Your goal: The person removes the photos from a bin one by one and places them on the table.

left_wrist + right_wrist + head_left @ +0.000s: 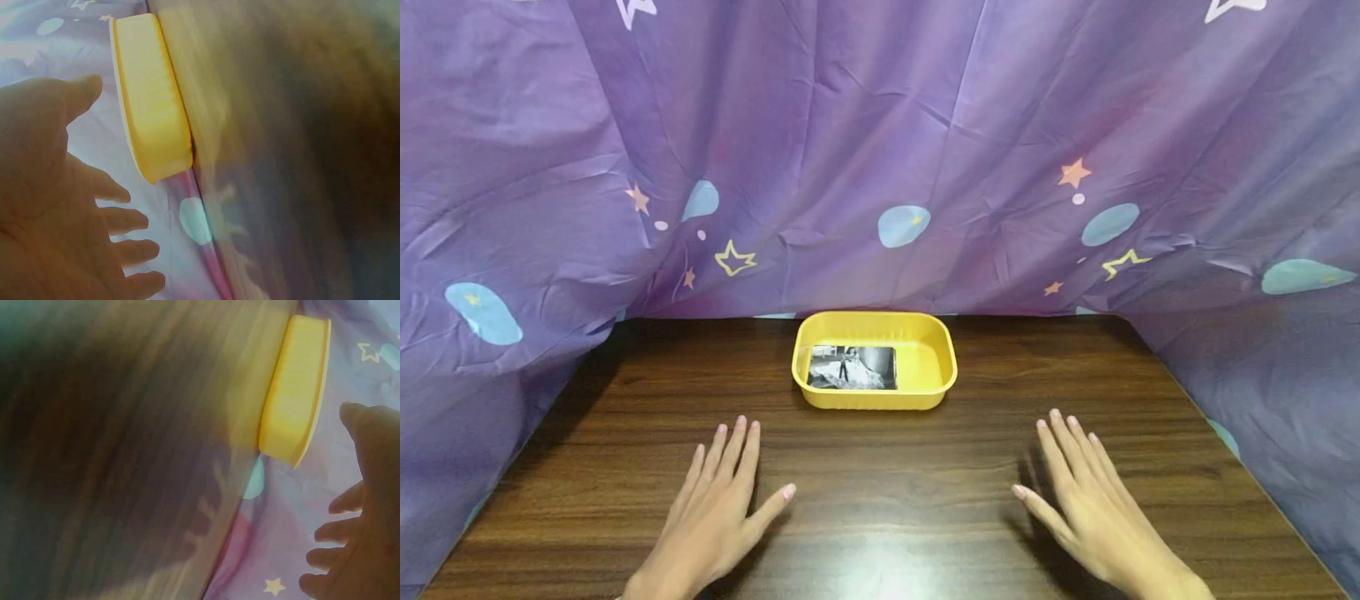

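A yellow plastic tray (928,367) with rounded corners sits at the back middle of the table. Inside it, toward the left, lies a black-and-white photo (853,368) of figures, one in a wide pale gown. My left hand (711,508) is held over the table in front of the tray and to its left, fingers straight and thumb spread, holding nothing. On the other side, my right hand (1097,508) mirrors it, fingers extended and nothing in its grasp. Both wrist views show the tray's outer wall (153,100) beyond the spread fingers.
The dark wood-grain table (880,475) reflects a bright light near its front. A purple curtain (850,150) printed with stars and blue blobs hangs behind the table and along both sides, close behind the tray.
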Tool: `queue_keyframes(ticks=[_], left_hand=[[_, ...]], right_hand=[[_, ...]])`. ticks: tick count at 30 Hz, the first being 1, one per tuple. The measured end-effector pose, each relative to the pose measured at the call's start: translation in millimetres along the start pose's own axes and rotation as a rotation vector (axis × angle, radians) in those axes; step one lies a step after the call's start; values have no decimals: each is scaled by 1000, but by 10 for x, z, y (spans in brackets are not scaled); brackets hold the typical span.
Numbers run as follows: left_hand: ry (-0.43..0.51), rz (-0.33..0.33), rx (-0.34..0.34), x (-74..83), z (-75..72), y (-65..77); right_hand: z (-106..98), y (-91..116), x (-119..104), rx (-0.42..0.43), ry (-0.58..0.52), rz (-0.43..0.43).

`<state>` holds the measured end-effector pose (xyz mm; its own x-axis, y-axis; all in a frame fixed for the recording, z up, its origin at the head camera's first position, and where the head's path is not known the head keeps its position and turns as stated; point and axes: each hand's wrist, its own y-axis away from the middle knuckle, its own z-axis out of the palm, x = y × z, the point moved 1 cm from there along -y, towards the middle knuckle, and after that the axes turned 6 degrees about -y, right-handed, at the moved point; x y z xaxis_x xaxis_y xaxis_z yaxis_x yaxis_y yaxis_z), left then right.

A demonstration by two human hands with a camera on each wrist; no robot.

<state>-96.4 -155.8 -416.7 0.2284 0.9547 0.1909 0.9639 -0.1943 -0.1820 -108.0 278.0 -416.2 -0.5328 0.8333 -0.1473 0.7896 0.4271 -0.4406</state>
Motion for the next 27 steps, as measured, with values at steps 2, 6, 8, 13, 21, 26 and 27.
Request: queue_keyframes(ticks=[2,6,8,13,21,26,27], left_hand=[[15,-4,-6,-1,-26,-24],[51,-15,-31,-11,-69,-95],[79,-20,-45,-16,-86,-136],[161,-25,-64,-23,-125,-249],[301,-46,-125,-15,-166,-466],[342,-67,-131,-19,-188,-633],[346,-72,-130,-18,-191,-666]], right_hand=[[0,-36,4,-4,-10,-3],[4,-115,17,-17,-29,-2],[3,-159,28,-22,-40,-1],[-11,-307,57,-26,-76,-3],[-35,-641,136,-76,-127,18],[6,-895,171,-112,-163,24],[15,-947,176,-121,-169,25]])
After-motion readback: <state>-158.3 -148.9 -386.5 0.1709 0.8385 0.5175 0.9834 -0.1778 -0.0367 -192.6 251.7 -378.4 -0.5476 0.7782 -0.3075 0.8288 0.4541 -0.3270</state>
